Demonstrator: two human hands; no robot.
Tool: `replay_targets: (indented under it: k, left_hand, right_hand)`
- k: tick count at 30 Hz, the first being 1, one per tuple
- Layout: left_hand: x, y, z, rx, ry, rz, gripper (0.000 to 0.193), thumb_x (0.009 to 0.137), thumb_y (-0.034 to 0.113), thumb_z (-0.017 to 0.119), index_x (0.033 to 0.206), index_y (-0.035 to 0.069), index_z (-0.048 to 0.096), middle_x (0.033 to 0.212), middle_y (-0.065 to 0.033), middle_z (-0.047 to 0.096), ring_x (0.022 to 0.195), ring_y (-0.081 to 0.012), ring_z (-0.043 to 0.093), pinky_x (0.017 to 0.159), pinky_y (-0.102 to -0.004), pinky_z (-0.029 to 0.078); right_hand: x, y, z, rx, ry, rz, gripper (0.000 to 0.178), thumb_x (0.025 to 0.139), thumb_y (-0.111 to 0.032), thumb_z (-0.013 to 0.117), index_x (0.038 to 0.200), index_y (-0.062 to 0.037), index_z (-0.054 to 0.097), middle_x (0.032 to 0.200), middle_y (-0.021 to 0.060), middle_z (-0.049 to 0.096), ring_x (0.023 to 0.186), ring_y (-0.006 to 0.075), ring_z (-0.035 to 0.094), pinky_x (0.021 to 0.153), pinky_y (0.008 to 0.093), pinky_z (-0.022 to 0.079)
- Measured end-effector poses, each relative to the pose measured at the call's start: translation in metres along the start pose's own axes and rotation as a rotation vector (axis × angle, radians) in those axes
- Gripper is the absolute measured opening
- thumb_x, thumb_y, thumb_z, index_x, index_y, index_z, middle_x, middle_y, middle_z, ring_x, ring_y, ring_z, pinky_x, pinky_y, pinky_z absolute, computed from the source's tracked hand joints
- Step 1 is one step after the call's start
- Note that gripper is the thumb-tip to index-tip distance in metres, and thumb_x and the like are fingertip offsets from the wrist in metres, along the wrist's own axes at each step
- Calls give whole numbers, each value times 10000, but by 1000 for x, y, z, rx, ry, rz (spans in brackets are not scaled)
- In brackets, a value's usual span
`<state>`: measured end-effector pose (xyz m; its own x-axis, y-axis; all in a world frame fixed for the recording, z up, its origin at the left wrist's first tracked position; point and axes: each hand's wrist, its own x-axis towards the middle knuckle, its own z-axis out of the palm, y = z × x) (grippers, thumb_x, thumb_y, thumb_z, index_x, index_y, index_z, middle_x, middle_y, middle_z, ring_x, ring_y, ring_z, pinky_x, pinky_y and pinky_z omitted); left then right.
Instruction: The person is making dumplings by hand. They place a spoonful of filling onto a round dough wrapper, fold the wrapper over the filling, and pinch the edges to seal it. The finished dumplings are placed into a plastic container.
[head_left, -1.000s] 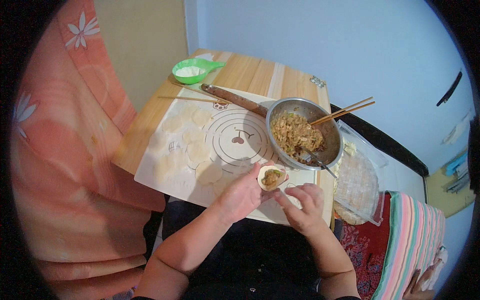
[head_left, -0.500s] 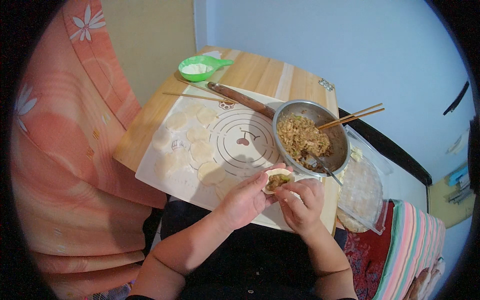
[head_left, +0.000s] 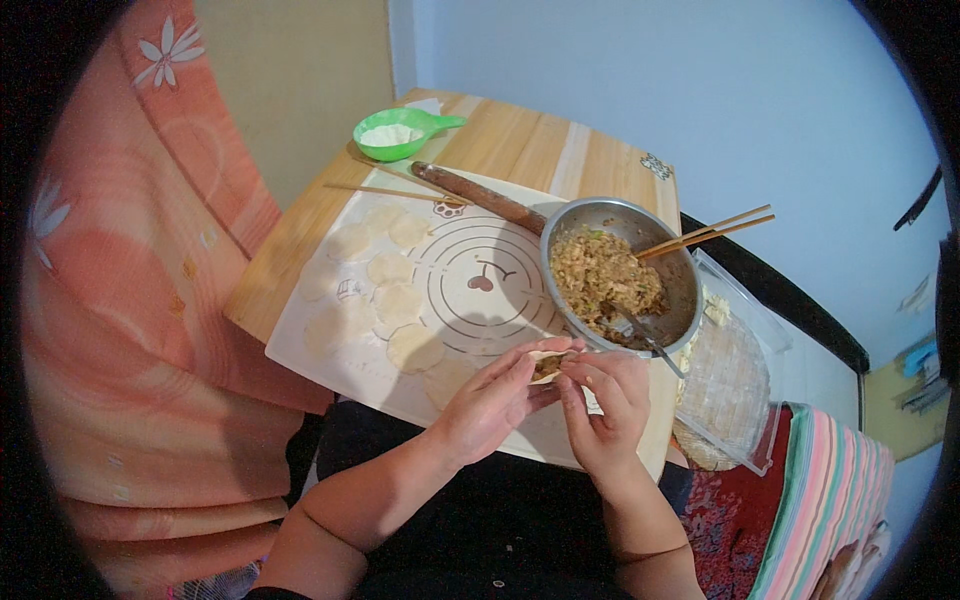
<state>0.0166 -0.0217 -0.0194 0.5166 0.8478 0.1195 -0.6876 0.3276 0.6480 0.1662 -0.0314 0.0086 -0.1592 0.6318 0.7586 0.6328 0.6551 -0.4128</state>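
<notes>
Between my two hands is a filled dumpling wrapper (head_left: pixel 547 368), partly folded, with brown-green filling showing in its opening. My left hand (head_left: pixel 497 395) cradles it from the left, fingers behind and thumb in front. My right hand (head_left: pixel 606 398) pinches its right edge. Several round dough wrappers (head_left: pixel 398 303) lie on the left part of the white printed mat (head_left: pixel 312 352), some overlapping. Just beyond my hands stands a steel bowl (head_left: pixel 684 290) of minced filling (head_left: pixel 604 272); a spoon (head_left: pixel 648 342) and a pair of chopsticks (head_left: pixel 705 234) rest in it.
A wooden rolling pin (head_left: pixel 478 196) lies across the mat's far edge, with loose chopsticks (head_left: pixel 385 190) beside it. Farther back sits a green scoop (head_left: pixel 398 135) of white flour. Right of the table is a clear plastic container (head_left: pixel 728 385); an orange curtain (head_left: pixel 165 330) hangs at left.
The wrapper has gone from lying open to being folded up around the filling. My right fingers have moved up onto its edge, and my left fingers have curled in.
</notes>
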Motion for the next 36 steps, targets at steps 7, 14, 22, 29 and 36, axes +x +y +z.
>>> replay_targets:
  k: [7,14,22,29,36]
  left_hand:
    - [-1,-1,4,63,30,-32,484,1016,261,309,1448,67,210,1391,-108,366,1253,-203,393,1045,-404,337]
    - [-5,-2,5,259,94,-59,549,1012,258,330,1475,86,91,1404,-101,327,1262,-195,374,1044,-396,335]
    - [-6,-1,2,859,-4,84,563,884,83,592,1383,31,336,1344,-111,448,1213,-192,460,971,-319,415]
    - [-11,-4,-3,955,112,115,443,891,79,591,1303,10,443,1235,-116,542,1075,-179,567,915,-298,467]
    - [-12,3,0,599,119,87,417,915,47,546,1312,5,425,1218,-105,521,1078,-177,555,899,-303,499]
  right_hand:
    - [6,-2,-7,7,-17,105,138,716,-57,713,839,-68,650,891,57,646,868,247,568,773,360,417]
    - [0,4,-11,53,-127,173,123,726,-76,717,835,-74,659,903,29,660,903,254,571,871,425,402]
    - [-3,-1,-18,-32,-115,150,129,729,-96,724,841,-89,660,882,26,655,893,240,578,939,459,379]
    - [-6,-3,-21,222,-82,293,227,775,-115,697,989,-65,644,941,75,650,913,267,590,889,408,428]
    - [-12,7,-27,358,-110,206,264,749,-104,725,989,-41,635,1028,111,645,936,275,600,841,355,456]
